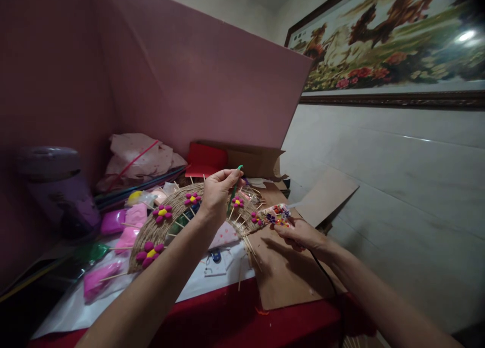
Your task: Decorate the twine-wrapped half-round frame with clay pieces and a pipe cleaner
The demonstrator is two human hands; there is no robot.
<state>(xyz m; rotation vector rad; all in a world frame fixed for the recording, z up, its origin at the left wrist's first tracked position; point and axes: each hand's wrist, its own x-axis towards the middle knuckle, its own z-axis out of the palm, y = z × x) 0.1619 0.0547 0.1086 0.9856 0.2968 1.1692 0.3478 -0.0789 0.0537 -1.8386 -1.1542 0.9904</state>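
Observation:
My left hand [217, 194] is raised over a twine-wrapped arch [142, 232], its thumb and fingers pinching a thin green strip [234, 190] that looks like soft clay. The strip hangs down toward the arch. Magenta flowers with yellow centres, such as this flower [162, 213], sit along the twine, and thin wooden sticks poke out from both edges. At the arch's right end, my right hand [297, 234] is closed around a flower-patterned glue gun [278, 214] with a dark cord trailing below. Its tip points left, close to the rightmost flower [256, 217]. My left forearm hides part of the arch.
Bags of pink clay [96, 282] and a green bag [91, 252] lie on the left. A purple container [58, 196] stands behind them. A cardboard sheet [291, 282] covers the right of the red cloth [215, 312]. Another board [328, 196] leans against the wall.

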